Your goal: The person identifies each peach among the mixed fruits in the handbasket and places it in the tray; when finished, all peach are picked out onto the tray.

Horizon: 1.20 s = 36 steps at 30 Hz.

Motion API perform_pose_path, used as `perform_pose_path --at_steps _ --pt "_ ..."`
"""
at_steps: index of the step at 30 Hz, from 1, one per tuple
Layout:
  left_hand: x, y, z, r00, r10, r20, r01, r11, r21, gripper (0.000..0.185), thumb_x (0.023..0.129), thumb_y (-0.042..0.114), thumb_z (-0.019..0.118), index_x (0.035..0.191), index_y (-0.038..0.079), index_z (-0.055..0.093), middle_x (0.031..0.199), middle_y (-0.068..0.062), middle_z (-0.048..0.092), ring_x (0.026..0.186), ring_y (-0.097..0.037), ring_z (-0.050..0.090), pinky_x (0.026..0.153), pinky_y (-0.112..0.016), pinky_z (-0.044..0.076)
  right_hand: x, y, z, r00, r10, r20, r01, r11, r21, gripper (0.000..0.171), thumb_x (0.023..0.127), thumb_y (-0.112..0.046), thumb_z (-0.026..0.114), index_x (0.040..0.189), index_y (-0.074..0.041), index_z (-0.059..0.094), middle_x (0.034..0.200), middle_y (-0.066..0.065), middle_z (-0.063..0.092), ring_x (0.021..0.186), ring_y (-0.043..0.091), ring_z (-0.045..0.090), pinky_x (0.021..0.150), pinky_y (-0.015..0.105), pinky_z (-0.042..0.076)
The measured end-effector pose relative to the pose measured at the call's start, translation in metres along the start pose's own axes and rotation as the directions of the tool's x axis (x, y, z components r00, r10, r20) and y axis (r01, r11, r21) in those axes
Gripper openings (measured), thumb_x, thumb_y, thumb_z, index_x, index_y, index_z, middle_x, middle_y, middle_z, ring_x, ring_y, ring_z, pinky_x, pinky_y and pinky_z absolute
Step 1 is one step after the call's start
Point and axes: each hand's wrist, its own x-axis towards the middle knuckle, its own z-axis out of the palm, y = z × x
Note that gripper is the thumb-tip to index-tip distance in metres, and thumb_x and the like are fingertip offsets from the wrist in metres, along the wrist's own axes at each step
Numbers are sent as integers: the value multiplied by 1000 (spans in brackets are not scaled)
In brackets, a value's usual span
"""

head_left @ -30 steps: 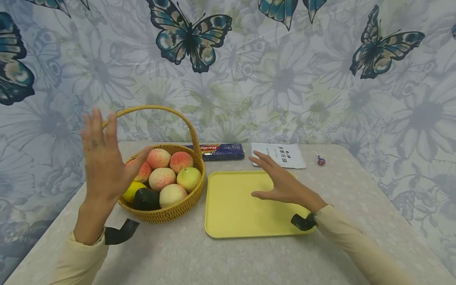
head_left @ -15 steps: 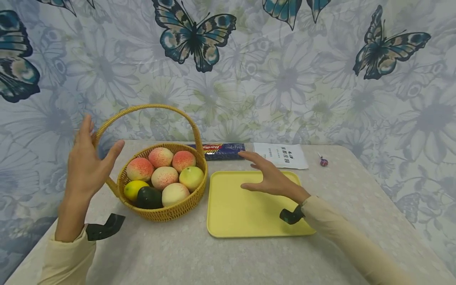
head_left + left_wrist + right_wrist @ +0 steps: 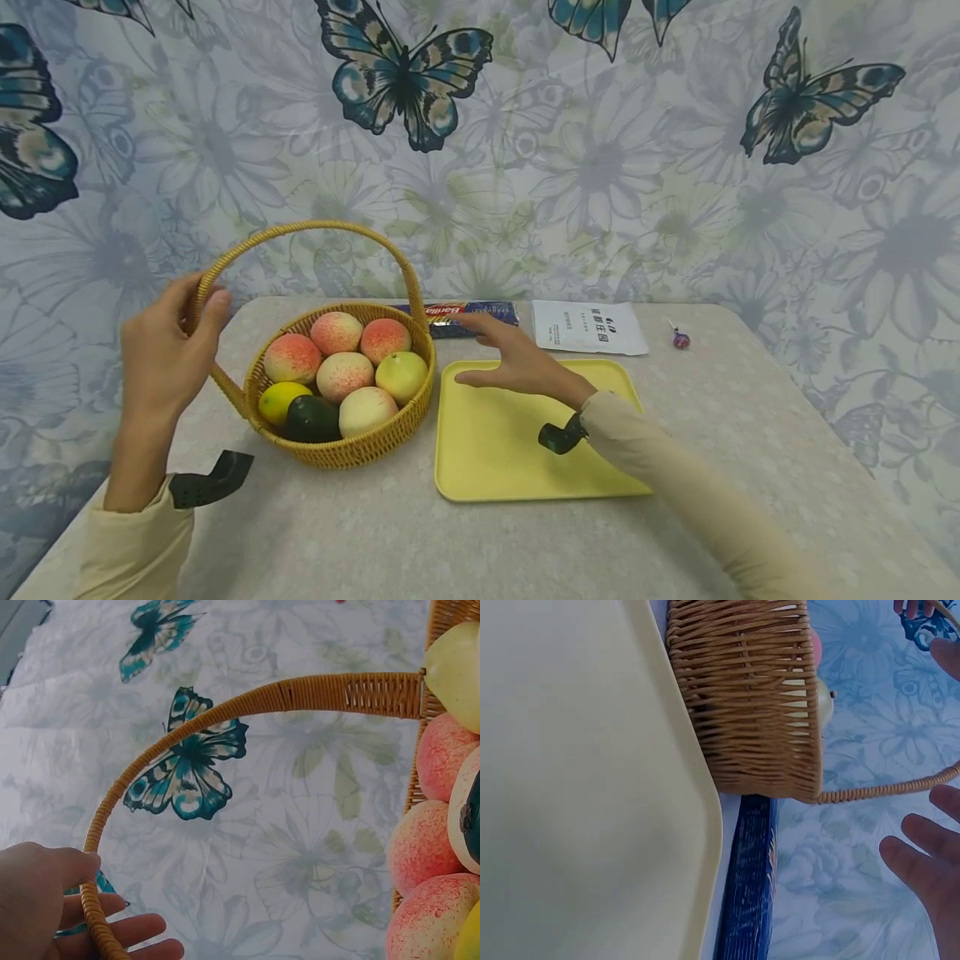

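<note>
A woven wicker basket (image 3: 347, 455) with a tall arched handle (image 3: 326, 225) stands left of the middle of the table. Several peaches (image 3: 292, 358), a lemon (image 3: 283, 403), a dark green avocado (image 3: 312, 419) and a yellow-green round fruit (image 3: 401, 377) fill it. My left hand (image 3: 167, 354) holds the left side of the handle; in the left wrist view the thumb lies against the cane and the loosely bent fingers pass behind it. Fingers spread and holding nothing, my right hand (image 3: 525, 364) hovers above the far part of a yellow tray (image 3: 517, 475), just right of the basket.
Behind the basket and tray lies a blue Barilla pasta pack (image 3: 491, 314). A white printed packet (image 3: 588, 327) is at the back, with a wrapped lollipop (image 3: 681, 340) to its right. A butterfly-patterned cloth (image 3: 600, 208) hangs behind the table.
My left hand has lowered from an upright, spread pose and closed round the handle's left side. My right hand has moved left over the tray toward the basket, which stays put.
</note>
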Motion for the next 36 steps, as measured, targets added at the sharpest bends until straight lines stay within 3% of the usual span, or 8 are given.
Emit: perform_pose_path --at_steps 3,6,8,15,25,30,36 --pt "2 -2 0 1000 -15 -15 14 999 -45 35 97 29 57 124 8 64 86 1 65 70 11 49 64 -3 36 8 -3 7 999 -20 27 20 1000 16 75 84 -26 76 147 -16 37 149 -2 38 138 16 36 108 40 37" --pt "2 -3 -1 998 -55 -6 54 994 -95 35 99 30 53 127 11 63 99 3 70 78 19 52 69 -2 38 16 -4 13 996 -57 62 55 998 35 75 84 -25 75 147 -14 37 150 1 37 138 15 35 109 41 37" --pt "3 -3 -1 997 -72 0 72 990 -117 35 99 29 52 128 12 62 101 3 70 79 20 54 69 -2 40 21 -4 17 994 -62 85 59 998 39 75 84 -24 75 147 -15 36 150 1 37 139 14 34 110 40 36" --pt "3 -6 0 994 -109 10 109 982 -152 33 99 27 52 127 12 63 89 27 60 78 14 57 69 -5 41 31 -7 26 986 -55 154 50 998 36 73 84 -27 75 146 -18 38 150 -3 37 139 13 33 110 41 35" --pt "7 -4 -2 991 -126 47 132 981 -143 34 100 29 50 125 11 64 88 27 58 79 15 57 72 -4 42 49 -16 36 976 -82 201 83 997 3 68 84 -28 74 143 -15 43 145 2 43 134 21 41 107 42 38" --pt "9 -5 -2 989 -133 59 140 982 -127 35 100 30 49 126 11 63 88 25 58 80 15 57 73 -4 42 56 -24 44 968 -70 242 77 997 -17 70 83 -33 76 143 -20 43 146 -6 41 134 13 39 108 32 36" --pt "12 -5 -2 988 -137 75 146 982 -120 36 100 31 48 126 12 63 89 23 59 80 17 56 73 -3 42 64 -29 54 956 -69 284 80 996 -29 70 85 -33 73 145 -17 41 147 -5 40 137 9 35 110 26 31"
